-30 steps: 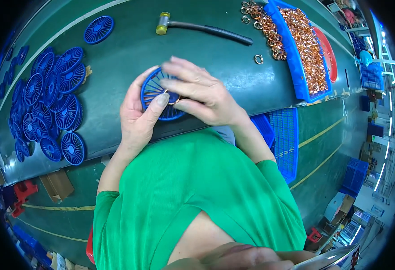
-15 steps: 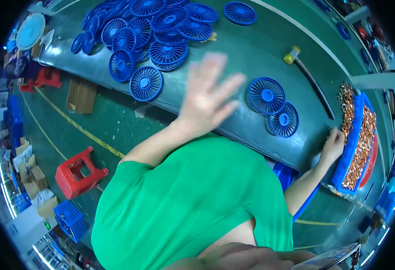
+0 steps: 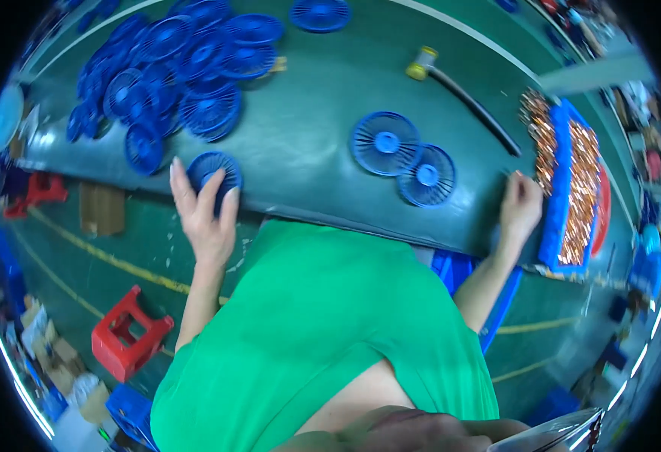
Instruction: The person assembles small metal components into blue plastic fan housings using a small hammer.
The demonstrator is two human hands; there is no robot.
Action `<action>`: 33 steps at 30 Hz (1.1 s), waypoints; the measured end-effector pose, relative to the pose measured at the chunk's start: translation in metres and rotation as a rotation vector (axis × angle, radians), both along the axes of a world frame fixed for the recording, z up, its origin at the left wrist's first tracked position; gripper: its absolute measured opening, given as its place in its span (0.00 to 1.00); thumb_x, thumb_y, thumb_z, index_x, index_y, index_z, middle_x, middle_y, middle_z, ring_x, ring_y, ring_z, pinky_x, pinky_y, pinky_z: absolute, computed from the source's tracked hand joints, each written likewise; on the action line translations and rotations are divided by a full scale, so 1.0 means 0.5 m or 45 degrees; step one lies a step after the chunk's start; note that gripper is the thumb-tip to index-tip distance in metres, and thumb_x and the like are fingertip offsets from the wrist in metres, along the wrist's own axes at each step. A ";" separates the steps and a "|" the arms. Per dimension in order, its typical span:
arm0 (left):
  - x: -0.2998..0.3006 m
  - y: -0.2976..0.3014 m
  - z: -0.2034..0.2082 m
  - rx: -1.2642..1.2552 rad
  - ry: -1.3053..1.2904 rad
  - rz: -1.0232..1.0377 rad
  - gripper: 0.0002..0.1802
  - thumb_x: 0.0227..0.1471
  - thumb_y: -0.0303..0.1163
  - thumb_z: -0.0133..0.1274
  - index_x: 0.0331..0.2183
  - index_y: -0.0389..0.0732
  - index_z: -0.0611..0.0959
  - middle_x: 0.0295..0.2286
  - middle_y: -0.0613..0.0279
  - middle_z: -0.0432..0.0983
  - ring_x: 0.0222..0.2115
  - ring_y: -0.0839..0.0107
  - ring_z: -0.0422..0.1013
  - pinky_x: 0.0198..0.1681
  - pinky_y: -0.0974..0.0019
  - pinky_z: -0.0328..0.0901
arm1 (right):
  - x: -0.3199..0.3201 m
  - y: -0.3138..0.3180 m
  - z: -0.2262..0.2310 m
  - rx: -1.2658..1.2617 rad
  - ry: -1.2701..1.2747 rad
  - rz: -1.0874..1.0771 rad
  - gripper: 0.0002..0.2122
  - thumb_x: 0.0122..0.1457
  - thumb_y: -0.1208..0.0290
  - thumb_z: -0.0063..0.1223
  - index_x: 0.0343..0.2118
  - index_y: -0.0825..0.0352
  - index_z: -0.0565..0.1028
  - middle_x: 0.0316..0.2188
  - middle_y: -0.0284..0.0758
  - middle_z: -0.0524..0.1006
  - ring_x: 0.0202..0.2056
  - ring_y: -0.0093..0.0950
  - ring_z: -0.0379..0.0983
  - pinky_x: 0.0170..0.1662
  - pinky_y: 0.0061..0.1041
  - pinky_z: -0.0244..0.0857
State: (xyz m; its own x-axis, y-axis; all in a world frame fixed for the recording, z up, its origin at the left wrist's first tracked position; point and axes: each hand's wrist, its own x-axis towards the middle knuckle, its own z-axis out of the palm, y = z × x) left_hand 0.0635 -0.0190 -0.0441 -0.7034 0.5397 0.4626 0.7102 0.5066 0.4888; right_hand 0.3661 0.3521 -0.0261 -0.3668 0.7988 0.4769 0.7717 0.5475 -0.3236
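My left hand [image 3: 206, 226] is at the table's near edge, fingers spread over a blue round fan grille [image 3: 214, 160]. Its fingertips overlap the grille; whether they press on it I cannot tell. On the right, my right hand [image 3: 521, 203] has its fingers pinched together just above the tabletop. Anything between those fingertips is too small to make out. Loose copper-coloured rings [image 3: 539, 139] lie beside that hand, along a blue tray [image 3: 558, 181] full of similar copper pieces. Between my hands lie two more blue grilles, a larger one [image 3: 386, 142] partly overlapping a smaller one [image 3: 427, 175].
A heap of blue grilles [image 3: 168, 38] covers the table's far left. One single grille [image 3: 320, 13] lies at the far edge. A mallet [image 3: 462, 94] with a yellow-ended head and dark handle rests right of centre. A red stool [image 3: 131, 334] stands on the floor at left.
My left hand has swung left and down from over the table's middle to the grille at the near edge. My right hand stays pinched near the copper rings. The view has shifted.
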 end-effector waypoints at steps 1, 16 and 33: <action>0.006 0.004 0.004 0.019 -0.094 0.016 0.18 0.47 0.29 0.60 0.44 0.42 0.81 0.59 0.40 0.55 0.60 0.49 0.53 0.61 0.54 0.48 | -0.024 -0.024 0.012 0.035 0.166 0.113 0.05 0.56 0.73 0.55 0.28 0.68 0.76 0.27 0.39 0.75 0.29 0.33 0.72 0.32 0.29 0.66; 0.029 0.193 0.100 0.380 -0.894 -0.362 0.13 0.63 0.38 0.43 0.32 0.37 0.71 0.27 0.62 0.67 0.27 0.75 0.64 0.32 0.69 0.62 | -0.153 -0.182 0.100 0.505 0.406 0.738 0.12 0.38 0.77 0.67 0.28 0.63 0.77 0.29 0.32 0.75 0.30 0.31 0.71 0.35 0.30 0.65; 0.117 0.307 0.087 0.555 -1.128 -0.917 0.12 0.55 0.23 0.45 0.41 0.36 0.64 0.33 0.64 0.66 0.33 0.79 0.62 0.39 0.71 0.62 | -0.257 -0.243 0.093 0.161 0.335 0.786 0.06 0.46 0.75 0.61 0.27 0.64 0.74 0.28 0.34 0.74 0.33 0.34 0.69 0.39 0.33 0.61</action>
State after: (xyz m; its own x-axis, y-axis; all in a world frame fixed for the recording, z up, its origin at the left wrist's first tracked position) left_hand 0.1221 0.1347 -0.0006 -0.4712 0.8555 0.2146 0.0960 -0.1921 0.9767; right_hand 0.2377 0.2305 0.0203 -0.5962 0.4126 0.6887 0.2101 0.9081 -0.3622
